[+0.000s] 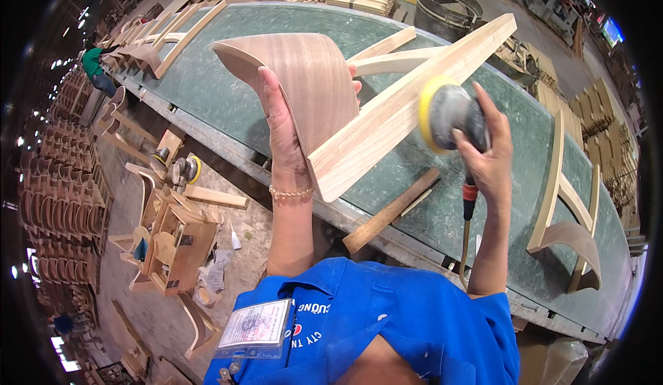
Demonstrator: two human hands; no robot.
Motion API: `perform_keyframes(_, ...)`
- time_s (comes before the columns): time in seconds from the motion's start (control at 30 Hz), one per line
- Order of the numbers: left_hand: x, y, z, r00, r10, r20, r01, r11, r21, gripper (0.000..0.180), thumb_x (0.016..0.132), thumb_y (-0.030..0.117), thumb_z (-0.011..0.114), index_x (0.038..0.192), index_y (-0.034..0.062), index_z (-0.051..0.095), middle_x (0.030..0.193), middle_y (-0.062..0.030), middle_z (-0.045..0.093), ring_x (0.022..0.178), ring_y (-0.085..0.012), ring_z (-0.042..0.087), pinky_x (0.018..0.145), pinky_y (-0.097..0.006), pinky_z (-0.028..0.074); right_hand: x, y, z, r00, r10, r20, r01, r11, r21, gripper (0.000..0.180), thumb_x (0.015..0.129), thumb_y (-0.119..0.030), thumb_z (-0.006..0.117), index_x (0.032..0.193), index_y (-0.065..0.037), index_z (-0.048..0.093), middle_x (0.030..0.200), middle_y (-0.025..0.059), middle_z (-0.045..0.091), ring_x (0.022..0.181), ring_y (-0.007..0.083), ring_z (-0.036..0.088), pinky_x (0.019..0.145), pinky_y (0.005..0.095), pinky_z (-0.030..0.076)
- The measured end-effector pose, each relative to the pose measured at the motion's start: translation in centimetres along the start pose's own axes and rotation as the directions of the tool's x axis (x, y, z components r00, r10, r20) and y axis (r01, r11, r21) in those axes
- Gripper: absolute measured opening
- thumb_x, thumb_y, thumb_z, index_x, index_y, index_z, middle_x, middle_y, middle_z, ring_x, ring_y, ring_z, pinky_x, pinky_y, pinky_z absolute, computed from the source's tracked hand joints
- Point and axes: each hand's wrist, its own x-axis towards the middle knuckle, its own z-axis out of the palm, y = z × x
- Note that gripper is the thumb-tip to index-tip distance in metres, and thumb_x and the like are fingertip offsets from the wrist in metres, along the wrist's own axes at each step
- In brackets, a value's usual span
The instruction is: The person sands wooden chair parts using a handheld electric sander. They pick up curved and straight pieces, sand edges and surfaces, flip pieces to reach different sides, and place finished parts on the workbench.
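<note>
Brown wood-grained curved panel [314,74]: it could twist if the left hand [282,126], gripping it, loosens. Pale straight wooden bar [400,109] adjoining it: the surface could gouge if the round grey sander [454,114] with yellow pad [426,116], gripped by the right hand [494,157], tilts. The panel lies in the left hand; the bar slants between both hands. Pad contact is unclear.

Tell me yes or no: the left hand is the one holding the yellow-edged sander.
No, the right hand grips the sander, while the left hand holds the curved wooden panel.
</note>
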Motion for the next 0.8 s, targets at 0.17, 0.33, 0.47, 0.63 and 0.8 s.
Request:
perform_keyframes(0.17, -0.6, 0.2, 0.7, 1.0, -0.026, -0.008, 0.026, 1.0, 0.013, 0.086, 0.083, 0.075, 0.042, 0.123, -0.0015, 0.047, 0.104, -0.0185, 0.063, 0.09, -0.0219, 0.066, 0.073, -0.032, 0.058, -7.1, 8.0, -1.3, 0.973, 0.201, -0.112, -0.221, 0.952, -0.211, 0.089, 0.069, -0.009, 0.071, 0.147, -0.014, 0.03, 0.117, 0.0186, 0.056, 0.109, 0.0316, 0.053, 0.095, 0.0415, 0.041)
perform_keyframes(0.33, -0.5, -0.4, 1.0, 0.999, -0.036, -0.003, 0.036, 0.999, 0.016, 0.088, 0.081, 0.077, 0.04, 0.123, -0.0003, 0.049, 0.105, -0.0158, 0.063, 0.09, -0.0206, 0.066, 0.075, -0.032, 0.058, -18.9, 17.0, 0.2, 0.874, 0.47, -0.121, -0.463, 0.735, -0.495, 0.089, 0.069, -0.014, 0.072, 0.147, -0.016, 0.029, 0.114, 0.0244, 0.054, 0.107, 0.0398, 0.052, 0.093, 0.0427, 0.042)
perform_keyframes(0.47, -0.6, -1.8, 1.7, 0.999, -0.015, 0.041, 0.009, 0.992, 0.125, 0.086, 0.082, 0.078, 0.038, 0.124, 0.0033, 0.047, 0.106, -0.0144, 0.061, 0.092, -0.0199, 0.065, 0.077, -0.031, 0.057, -22.7, 19.1, -2.2, 0.739, 0.651, -0.174, -0.589, 0.498, -0.637, 0.091, 0.07, -0.019, 0.074, 0.148, -0.014, 0.027, 0.115, 0.025, 0.054, 0.11, 0.041, 0.05, 0.094, 0.0436, 0.041)
perform_keyframes(0.63, -2.6, -5.2, 5.0, 0.999, -0.008, 0.04, 0.003, 0.99, 0.142, 0.079, 0.089, 0.071, 0.031, 0.13, 0.0041, 0.041, 0.119, -0.0122, 0.056, 0.106, -0.0187, 0.057, 0.093, -0.033, 0.047, -16.1, 10.5, -1.1, 0.813, 0.56, 0.16, -0.582, 0.79, 0.192, 0.087, 0.081, -0.037, 0.07, 0.147, -0.009, 0.022, 0.122, 0.0243, 0.053, 0.107, 0.0347, 0.057, 0.086, 0.0412, 0.047)
perform_keyframes(0.8, -1.0, -9.4, -0.6, 0.892, -0.221, 0.394, 0.147, 0.967, 0.21, 0.075, 0.094, 0.061, 0.035, 0.146, 0.0084, 0.025, 0.135, -0.0164, 0.048, 0.12, -0.0227, 0.052, 0.099, -0.035, 0.044, -11.4, -2.5, 1.6, 0.743, 0.568, 0.354, -0.487, 0.095, 0.868, 0.085, 0.087, -0.066, 0.047, 0.143, -0.005, 0.028, 0.1, 0.0173, 0.059, 0.07, 0.0262, 0.064, 0.056, 0.0303, 0.052)
